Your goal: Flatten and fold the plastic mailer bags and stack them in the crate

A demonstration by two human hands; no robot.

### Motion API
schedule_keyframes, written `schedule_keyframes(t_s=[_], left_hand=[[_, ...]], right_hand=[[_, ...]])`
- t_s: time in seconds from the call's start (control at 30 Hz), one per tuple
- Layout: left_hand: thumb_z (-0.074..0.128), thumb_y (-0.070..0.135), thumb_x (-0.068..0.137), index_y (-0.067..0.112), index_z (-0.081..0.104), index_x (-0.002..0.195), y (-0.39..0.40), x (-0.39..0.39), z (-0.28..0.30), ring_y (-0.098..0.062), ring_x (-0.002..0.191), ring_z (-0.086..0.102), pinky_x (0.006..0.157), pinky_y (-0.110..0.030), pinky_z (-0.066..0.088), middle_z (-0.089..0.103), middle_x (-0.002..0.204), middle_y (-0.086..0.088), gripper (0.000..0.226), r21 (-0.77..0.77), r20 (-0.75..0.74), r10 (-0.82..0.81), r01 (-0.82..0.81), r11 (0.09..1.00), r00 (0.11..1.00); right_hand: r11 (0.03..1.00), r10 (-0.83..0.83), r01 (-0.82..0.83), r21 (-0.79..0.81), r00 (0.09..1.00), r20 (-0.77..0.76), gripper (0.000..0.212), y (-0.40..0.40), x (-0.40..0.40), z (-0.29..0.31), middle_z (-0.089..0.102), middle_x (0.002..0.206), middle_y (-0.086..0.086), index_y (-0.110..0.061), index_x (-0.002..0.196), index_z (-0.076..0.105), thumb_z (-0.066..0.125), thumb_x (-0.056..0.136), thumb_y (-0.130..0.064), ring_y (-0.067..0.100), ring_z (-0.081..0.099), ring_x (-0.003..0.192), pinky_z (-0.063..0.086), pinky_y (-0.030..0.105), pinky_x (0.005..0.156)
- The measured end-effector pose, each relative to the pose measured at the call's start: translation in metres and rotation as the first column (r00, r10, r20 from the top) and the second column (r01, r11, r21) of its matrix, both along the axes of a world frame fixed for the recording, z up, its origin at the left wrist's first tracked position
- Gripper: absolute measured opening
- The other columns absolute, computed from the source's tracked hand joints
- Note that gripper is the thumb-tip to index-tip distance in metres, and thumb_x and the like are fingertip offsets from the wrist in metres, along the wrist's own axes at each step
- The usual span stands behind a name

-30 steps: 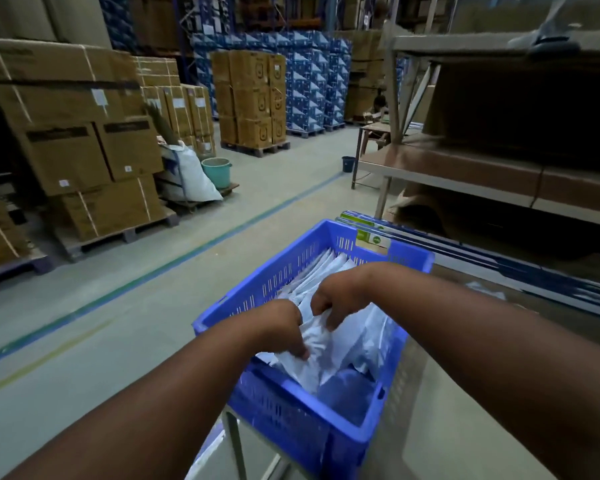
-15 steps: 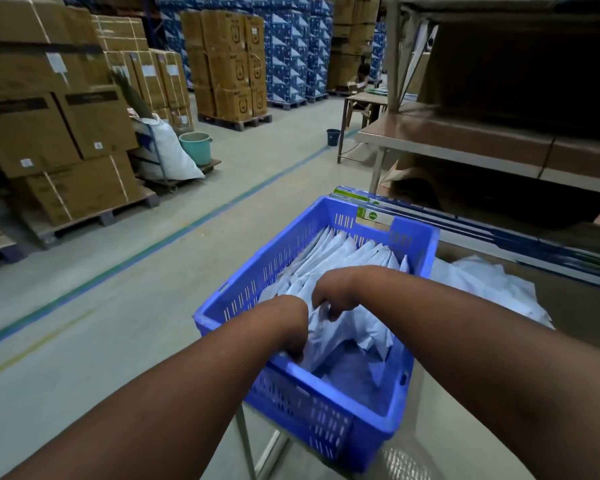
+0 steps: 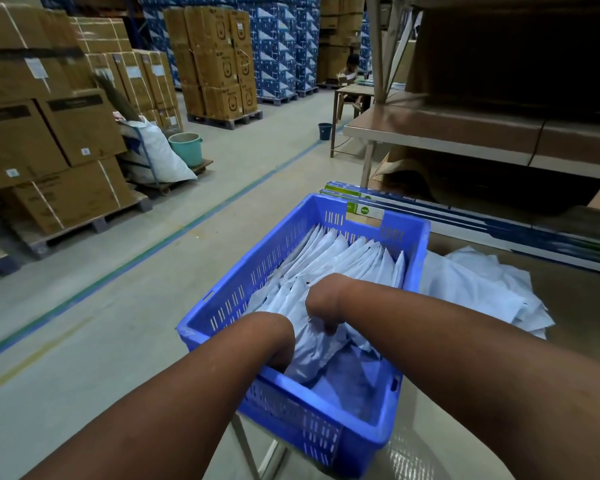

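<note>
Both hands [image 3: 321, 308] now deeper in blue crate [image 3: 421, 237], pushing newest folded mailer [image 3: 309, 351] against the row; fingers hidden, can't tell. Loose pile [image 3: 478, 289] waiting beside.

I count one blue slotted plastic crate [image 3: 378, 433], two hands, left hand [image 3: 278, 344] and right hand [image 3: 321, 303], one teal plastic bucket [image 3: 186, 148], one small dark bin [image 3: 324, 130].

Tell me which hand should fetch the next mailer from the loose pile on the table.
Right. The loose pile lies outside the crate on the right hand's side; the left hand is at the crate's opposite wall, so it would have to cross over.
</note>
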State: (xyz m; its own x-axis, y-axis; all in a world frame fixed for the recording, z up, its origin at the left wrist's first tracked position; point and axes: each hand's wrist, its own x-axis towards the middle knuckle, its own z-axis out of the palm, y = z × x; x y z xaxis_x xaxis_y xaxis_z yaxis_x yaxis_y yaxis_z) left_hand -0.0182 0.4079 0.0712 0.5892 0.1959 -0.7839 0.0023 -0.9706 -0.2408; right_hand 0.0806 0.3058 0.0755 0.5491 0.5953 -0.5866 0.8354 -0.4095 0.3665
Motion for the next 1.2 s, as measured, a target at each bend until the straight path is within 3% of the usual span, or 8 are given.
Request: schedule_keyframes(t_s=[0.13,0.27,0.5,0.6,0.7,0.83,1.07,1.2], left_hand=[[0.069,0.033,0.101,0.015,0.070,0.107,-0.001,-0.003,0.007,-0.028,0.092,0.057,0.091,-0.038,0.049,0.061,0.083,-0.003,0.020,-0.001,-0.032,0.004,-0.004,1.000,0.999],[0.070,0.035,0.101,0.014,0.072,0.119,-0.003,-0.004,0.010,-0.029,0.091,0.057,0.093,-0.039,0.050,0.059,0.085,-0.003,0.027,-0.007,-0.028,0.011,-0.011,1.000,1.000],[0.083,0.056,0.078,0.024,0.073,0.085,0.000,-0.005,0.015,-0.025,0.098,0.072,0.103,-0.044,0.056,0.077,0.101,0.003,0.035,0.014,0.027,0.166,-0.166,0.986,0.986],[0.084,0.073,0.067,0.026,0.077,0.080,-0.002,-0.003,0.036,-0.017,0.095,0.077,0.100,-0.039,0.055,0.079,0.077,0.011,0.049,-0.035,0.153,0.259,-0.256,0.966,0.954],[0.086,0.065,0.072,0.023,0.071,0.075,-0.010,0.002,0.052,-0.012,0.088,0.077,0.095,-0.038,0.058,0.072,0.061,0.010,0.045,-0.084,0.369,0.211,-0.194,0.977,0.905],[0.082,0.058,0.076,0.021,0.072,0.071,-0.028,0.007,0.044,-0.010,0.082,0.075,0.090,-0.036,0.060,0.075,0.065,0.012,0.038,-0.061,0.387,0.141,-0.128,0.990,0.911],[0.076,0.042,0.079,0.019,0.067,0.070,-0.095,0.032,0.078,-0.009,0.069,0.069,0.063,-0.028,0.052,0.072,0.057,0.011,0.026,-0.122,0.614,0.059,0.021,0.992,0.787],[0.066,0.025,0.079,0.020,0.057,0.075,-0.168,0.052,0.104,-0.021,0.071,0.060,0.053,-0.028,0.040,0.059,0.077,0.004,0.011,-0.108,0.759,-0.032,0.174,0.979,0.650]], right_hand=[[0.991,0.005,-0.022,0.129,0.991,0.136,0.038,0.000,0.007,0.001,0.057,0.081,-0.006,-0.023,0.081,0.059,0.083,0.081,-0.052,0.023,0.059,0.075,0.048,0.030,0.072],[0.991,0.006,-0.025,0.133,0.990,0.141,0.024,-0.003,0.014,0.003,0.053,0.085,-0.006,-0.020,0.105,0.065,0.075,0.091,-0.035,0.025,0.060,0.086,0.047,0.033,0.073],[0.978,-0.066,0.041,0.202,0.991,0.117,0.015,-0.005,0.016,0.012,0.063,0.100,0.000,-0.020,0.087,0.056,0.069,0.094,-0.025,0.026,0.059,0.085,0.050,0.034,0.073],[0.963,-0.109,0.088,0.255,0.992,0.069,0.010,-0.011,0.022,0.023,0.061,0.091,-0.001,-0.021,0.095,0.068,0.073,0.090,-0.029,0.027,0.062,0.085,0.054,0.034,0.073],[0.938,-0.072,0.057,0.341,0.997,0.032,0.019,-0.026,0.024,0.039,0.067,0.102,-0.001,-0.024,0.110,0.074,0.072,0.092,-0.029,0.026,0.066,0.097,0.049,0.032,0.071],[0.889,-0.032,0.013,0.458,0.999,0.035,0.028,-0.060,0.015,0.053,0.067,0.121,-0.004,-0.030,0.124,0.070,0.072,0.097,-0.038,0.024,0.063,0.112,0.048,0.034,0.077],[0.789,-0.112,0.082,0.609,0.994,0.011,0.028,-0.147,0.005,0.084,0.070,0.117,-0.009,-0.037,0.122,0.070,0.069,0.095,-0.045,0.020,0.064,0.110,0.049,0.033,0.078],[0.740,-0.184,0.113,0.662,0.982,0.038,0.020,-0.213,0.002,0.107,0.072,0.108,-0.005,-0.032,0.112,0.070,0.068,0.094,-0.041,0.024,0.067,0.098,0.059,0.040,0.081]])
